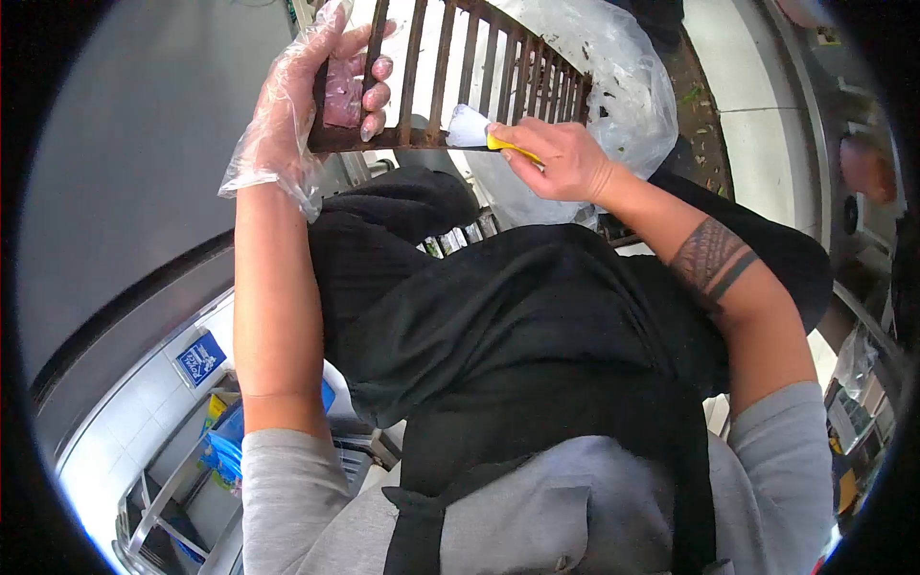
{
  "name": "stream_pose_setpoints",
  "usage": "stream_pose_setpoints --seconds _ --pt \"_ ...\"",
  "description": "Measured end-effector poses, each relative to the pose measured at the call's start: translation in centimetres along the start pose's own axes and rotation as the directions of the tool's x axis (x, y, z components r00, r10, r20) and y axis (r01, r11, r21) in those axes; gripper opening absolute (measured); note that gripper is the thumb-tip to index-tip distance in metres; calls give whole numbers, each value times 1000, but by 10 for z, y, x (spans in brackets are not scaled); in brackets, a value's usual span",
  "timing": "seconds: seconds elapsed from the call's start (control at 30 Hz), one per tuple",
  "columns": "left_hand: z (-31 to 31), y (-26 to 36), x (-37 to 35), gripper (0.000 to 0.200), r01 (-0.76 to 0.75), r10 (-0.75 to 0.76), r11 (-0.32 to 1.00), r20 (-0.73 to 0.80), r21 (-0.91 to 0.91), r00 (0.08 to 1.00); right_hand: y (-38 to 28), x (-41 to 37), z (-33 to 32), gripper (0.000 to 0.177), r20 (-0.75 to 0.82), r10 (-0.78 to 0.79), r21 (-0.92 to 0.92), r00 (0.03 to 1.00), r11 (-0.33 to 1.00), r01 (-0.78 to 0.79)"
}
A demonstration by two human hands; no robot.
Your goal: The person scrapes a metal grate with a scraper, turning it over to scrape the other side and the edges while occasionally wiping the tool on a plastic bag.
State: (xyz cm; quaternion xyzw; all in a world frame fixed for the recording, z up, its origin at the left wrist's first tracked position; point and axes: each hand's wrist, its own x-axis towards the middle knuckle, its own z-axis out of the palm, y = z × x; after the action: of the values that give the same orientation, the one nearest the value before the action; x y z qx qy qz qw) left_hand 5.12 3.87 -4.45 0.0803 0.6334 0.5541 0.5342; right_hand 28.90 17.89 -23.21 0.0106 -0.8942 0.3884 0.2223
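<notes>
Two hands on one rusty grate
Your left hand, in a clear plastic glove, has its grip closed round the grate's corner, holding it above your black apron. Your right hand grips a yellow-handled scraper, its pale blade touching the grate's lower bar. A clear plastic bag lies behind.

Upper right, we see a clear plastic bag beside a dirt-strewn floor channel. Lower left, we see a blue sign on white tiles, with blue packets just below it above a metal rack.
</notes>
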Motion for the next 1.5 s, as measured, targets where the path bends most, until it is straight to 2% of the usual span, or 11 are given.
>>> stream_pose_setpoints --seconds 0.07,0.13,0.17,0.23,0.5,0.77,0.93,1.03,1.37,1.43,1.5 --pt "-6 3 5 78 0 0 1000 10 -11 1000 6 -1 2 38 -10 -12 26 1000 1000 12" --pt "-19 7 8 66 123 -87 965 163 -230 983 1 9 -16 35 27 -25 -10 999 1000 25" --pt "-18 6 9 66 125 -89 964 159 -233 983 -3 16 -24 35 31 -25 -6 999 1000 25" --pt "5 5 2 70 95 -109 986 -97 -138 989 -18 28 -52 28 94 -40 -157 995 986 54" --pt "24 8 -11 64 -2 -5 998 -134 -57 991 -93 82 -84 20 416 214 -475 884 880 11" --pt "34 16 -18 56 -4 4 1000 -167 -4 986 -98 91 -91 19 308 229 -468 924 881 -62" --pt "39 16 -21 57 -53 61 998 -216 45 974 -85 90 -90 25 429 79 -451 900 882 137" --pt "36 16 -18 58 -42 42 999 -196 7 980 -91 96 -95 17 500 129 -476 856 867 148" --pt "18 11 -11 58 -66 67 998 -206 12 976 -51 50 -70 21 296 74 -285 952 958 14" --pt "2 10 -2 66 -49 47 998 -62 -31 997 -33 41 -55 26 128 -25 -166 991 985 46" --pt "-2 18 7 67 -7 5 1000 -61 -18 998 -17 40 -38 26 68 -47 -122 997 991 55"
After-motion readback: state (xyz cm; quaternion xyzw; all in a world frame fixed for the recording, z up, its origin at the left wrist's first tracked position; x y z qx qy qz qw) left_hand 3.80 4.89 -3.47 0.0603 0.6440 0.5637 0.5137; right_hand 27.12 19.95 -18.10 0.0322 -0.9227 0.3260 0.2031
